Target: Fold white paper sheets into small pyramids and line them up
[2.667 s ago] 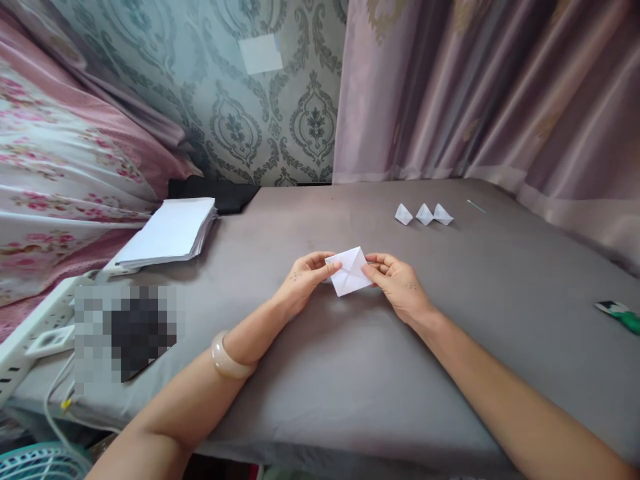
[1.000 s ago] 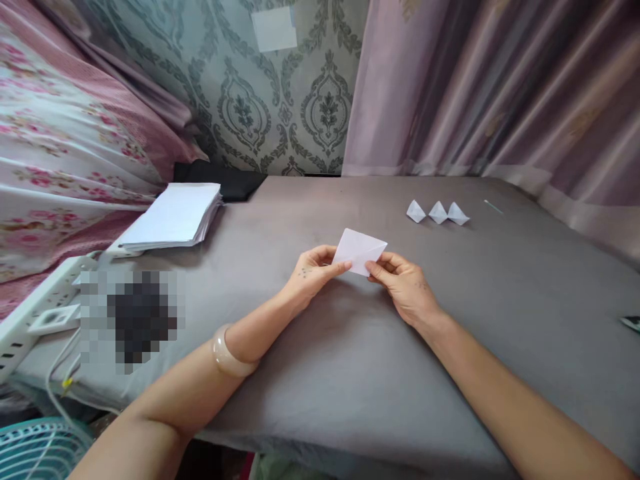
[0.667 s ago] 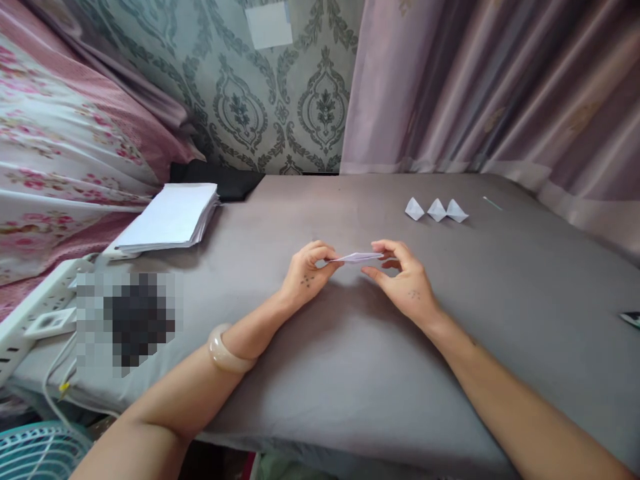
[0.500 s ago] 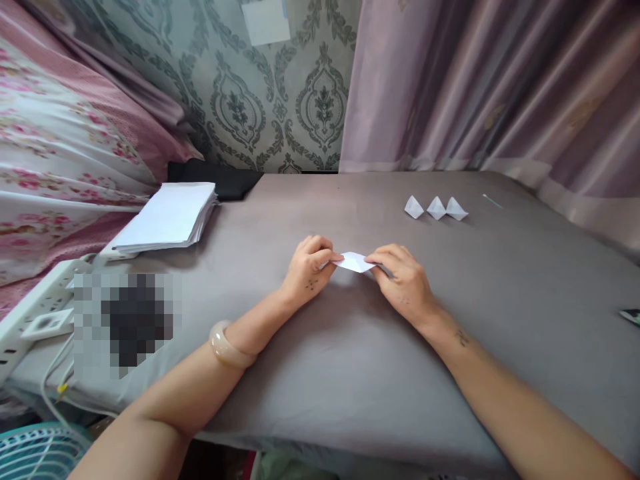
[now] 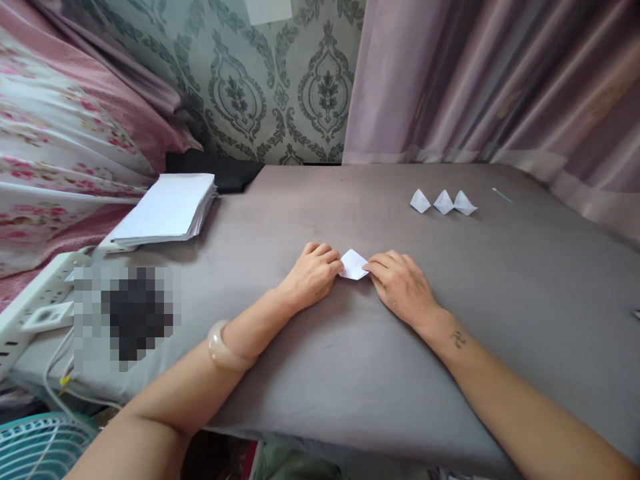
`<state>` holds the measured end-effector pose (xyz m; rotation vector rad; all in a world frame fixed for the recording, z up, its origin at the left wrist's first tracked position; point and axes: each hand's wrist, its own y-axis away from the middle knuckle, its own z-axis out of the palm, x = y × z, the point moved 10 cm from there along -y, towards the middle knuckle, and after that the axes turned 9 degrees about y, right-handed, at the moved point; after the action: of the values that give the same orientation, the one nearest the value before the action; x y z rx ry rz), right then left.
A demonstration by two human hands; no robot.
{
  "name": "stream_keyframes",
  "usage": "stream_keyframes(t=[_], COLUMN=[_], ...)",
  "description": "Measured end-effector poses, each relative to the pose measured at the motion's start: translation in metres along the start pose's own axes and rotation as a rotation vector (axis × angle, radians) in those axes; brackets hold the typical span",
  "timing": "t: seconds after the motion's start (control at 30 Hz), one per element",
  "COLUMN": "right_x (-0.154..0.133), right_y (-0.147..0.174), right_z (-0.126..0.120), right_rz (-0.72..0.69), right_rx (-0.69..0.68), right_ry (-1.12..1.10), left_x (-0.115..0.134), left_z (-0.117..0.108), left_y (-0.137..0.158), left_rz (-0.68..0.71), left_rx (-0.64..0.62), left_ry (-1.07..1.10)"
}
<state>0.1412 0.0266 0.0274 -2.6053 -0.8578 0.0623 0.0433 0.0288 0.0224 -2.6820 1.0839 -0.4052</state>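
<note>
The left hand and the right hand grip a small folded white paper between them, fingers closed on its left and right corners. The paper is over the middle of the counter, which has a grey cloth cover; whether it touches the cloth, I cannot tell. A pale bangle circles the left forearm. Farther back on the right are 3 folded paper pieces in a row, the 2 rightmost touching or nearly so, with a thin stick beyond them. At the left, a paper stack lies in front of a flat black thing, near a white power strip.
</note>
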Motion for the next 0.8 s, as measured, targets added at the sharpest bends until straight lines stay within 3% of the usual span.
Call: stream_keyframes(t=[0.23, 0.4, 0.8], right_x=[0.037, 0.05, 0.055], right_y=[0.006, 0.005, -0.001], right_z=[0.019, 0.029, 0.03], right_rz=[0.358, 0.495, 0.525], right_rx=[-0.092, -0.112, -0.044], right_ry=[-0.398, -0.467, -0.325], left_x=[-0.034, -0.054, -0.053], left_z=[0.0, 0.005, 0.008], left_y=[0.005, 0.011, 0.012], left_rz=[-0.334, -0.564, -0.582], left_rx=[0.042, 0.087, 0.189], left_ry=[0.325, 0.446, 0.413])
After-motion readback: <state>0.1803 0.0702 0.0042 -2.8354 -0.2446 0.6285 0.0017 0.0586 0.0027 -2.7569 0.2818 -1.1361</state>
